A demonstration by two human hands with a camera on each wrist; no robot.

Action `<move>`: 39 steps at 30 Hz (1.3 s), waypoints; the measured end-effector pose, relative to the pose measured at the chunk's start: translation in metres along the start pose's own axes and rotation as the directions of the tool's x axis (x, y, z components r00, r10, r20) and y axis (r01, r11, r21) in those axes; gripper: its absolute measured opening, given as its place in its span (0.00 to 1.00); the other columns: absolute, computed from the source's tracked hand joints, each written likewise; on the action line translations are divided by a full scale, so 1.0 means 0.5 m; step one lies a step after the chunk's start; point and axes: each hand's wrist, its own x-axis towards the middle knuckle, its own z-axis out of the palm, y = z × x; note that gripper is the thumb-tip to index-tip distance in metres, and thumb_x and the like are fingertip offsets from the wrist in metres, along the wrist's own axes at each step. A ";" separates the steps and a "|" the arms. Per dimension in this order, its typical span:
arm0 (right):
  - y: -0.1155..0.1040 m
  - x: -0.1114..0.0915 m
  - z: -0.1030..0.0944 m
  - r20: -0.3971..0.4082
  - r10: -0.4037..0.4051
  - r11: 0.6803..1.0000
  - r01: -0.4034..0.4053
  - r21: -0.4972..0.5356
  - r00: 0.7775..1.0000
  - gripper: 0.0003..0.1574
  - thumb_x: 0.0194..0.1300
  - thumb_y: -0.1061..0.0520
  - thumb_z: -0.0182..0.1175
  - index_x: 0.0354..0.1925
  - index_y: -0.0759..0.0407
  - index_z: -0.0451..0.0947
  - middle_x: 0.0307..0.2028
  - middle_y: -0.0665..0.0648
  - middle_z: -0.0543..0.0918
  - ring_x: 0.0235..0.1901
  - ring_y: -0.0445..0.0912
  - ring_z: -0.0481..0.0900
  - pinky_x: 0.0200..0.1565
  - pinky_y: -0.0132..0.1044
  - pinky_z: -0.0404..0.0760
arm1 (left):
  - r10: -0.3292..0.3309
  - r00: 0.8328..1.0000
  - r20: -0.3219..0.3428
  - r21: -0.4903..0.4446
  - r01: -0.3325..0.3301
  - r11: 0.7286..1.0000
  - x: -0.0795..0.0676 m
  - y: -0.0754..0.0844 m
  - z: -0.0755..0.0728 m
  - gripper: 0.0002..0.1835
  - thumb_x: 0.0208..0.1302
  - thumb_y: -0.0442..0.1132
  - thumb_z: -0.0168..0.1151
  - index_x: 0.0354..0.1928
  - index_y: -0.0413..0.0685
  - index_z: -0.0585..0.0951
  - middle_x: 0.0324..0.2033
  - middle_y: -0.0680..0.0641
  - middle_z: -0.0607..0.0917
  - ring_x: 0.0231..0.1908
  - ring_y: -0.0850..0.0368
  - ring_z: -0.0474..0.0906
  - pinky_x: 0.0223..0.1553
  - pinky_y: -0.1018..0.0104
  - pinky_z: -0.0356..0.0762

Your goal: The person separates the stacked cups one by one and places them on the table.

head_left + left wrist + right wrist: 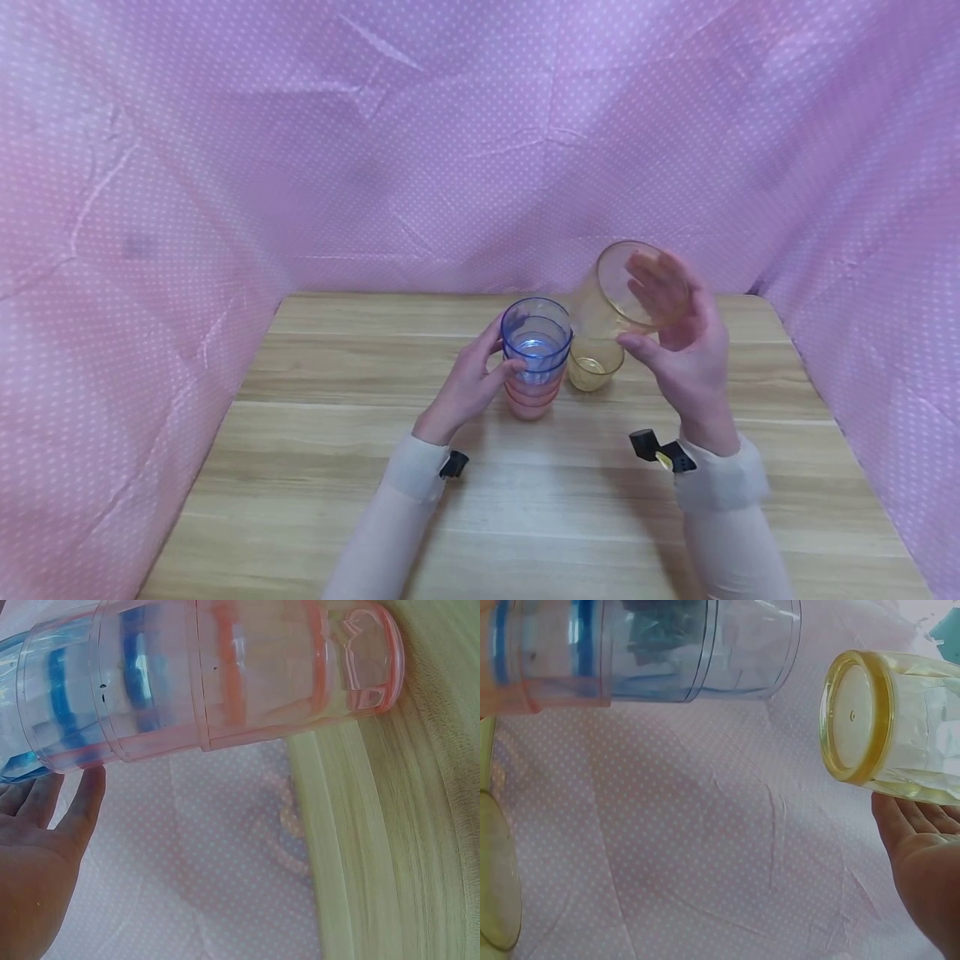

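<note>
A stack of clear plastic cups point(532, 367), blue at the top and pink at the bottom, stands upright on the table. My left hand point(474, 383) grips its upper part, thumb across the near side and fingers behind. To the right, my right hand point(696, 358) holds a clear yellow cup point(877, 720) in the air, between thumb and fingers. That cup is tilted, its mouth toward the right and its base toward the stack. Beneath it, a second yellow cup point(592, 371) stands on the table beside the stack, partly hidden by the raised one.
The wooden table point(315, 467) has its far edge just behind the cups. Pink dotted cloth point(450, 150) hangs at the back and both sides. A black wrist camera point(663, 452) sticks out from the right wrist, and a smaller black piece point(453, 464) from the left.
</note>
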 end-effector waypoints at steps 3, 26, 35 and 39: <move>-0.002 -0.003 -0.008 0.003 0.005 1.000 -0.005 0.001 1.000 0.56 0.49 0.70 0.80 0.71 0.74 0.63 0.68 0.72 0.73 0.69 0.59 0.72 0.73 0.48 0.69 | 0.008 1.000 -0.002 0.001 -0.008 1.000 -0.001 -0.001 -0.002 0.50 0.66 0.71 0.49 0.79 0.44 0.62 0.73 0.43 0.72 0.65 0.41 0.76 0.70 0.54 0.74; -0.004 -0.029 -0.083 -0.018 0.046 0.998 -0.047 -0.049 0.999 0.55 0.50 0.77 0.76 0.72 0.74 0.62 0.68 0.72 0.72 0.69 0.58 0.71 0.73 0.46 0.69 | 0.010 1.000 0.010 -0.004 -0.010 1.000 0.003 0.000 -0.002 0.50 0.66 0.72 0.48 0.79 0.45 0.61 0.74 0.43 0.71 0.66 0.42 0.76 0.70 0.54 0.73; 0.004 -0.045 -0.113 -0.057 0.075 0.995 -0.079 -0.067 0.996 0.54 0.50 0.80 0.74 0.72 0.73 0.62 0.68 0.71 0.73 0.69 0.57 0.72 0.72 0.44 0.71 | -0.015 1.000 0.015 -0.001 0.015 1.000 0.000 0.002 -0.001 0.49 0.66 0.72 0.48 0.80 0.46 0.61 0.74 0.43 0.71 0.65 0.40 0.76 0.69 0.51 0.74; 0.006 -0.052 -0.127 -0.070 0.096 0.993 -0.100 -0.061 0.993 0.54 0.50 0.82 0.72 0.73 0.73 0.61 0.69 0.71 0.73 0.69 0.57 0.71 0.71 0.42 0.72 | -0.019 1.000 0.016 -0.005 0.019 1.000 -0.002 0.003 0.000 0.49 0.66 0.72 0.48 0.80 0.46 0.61 0.73 0.43 0.71 0.65 0.40 0.76 0.69 0.51 0.74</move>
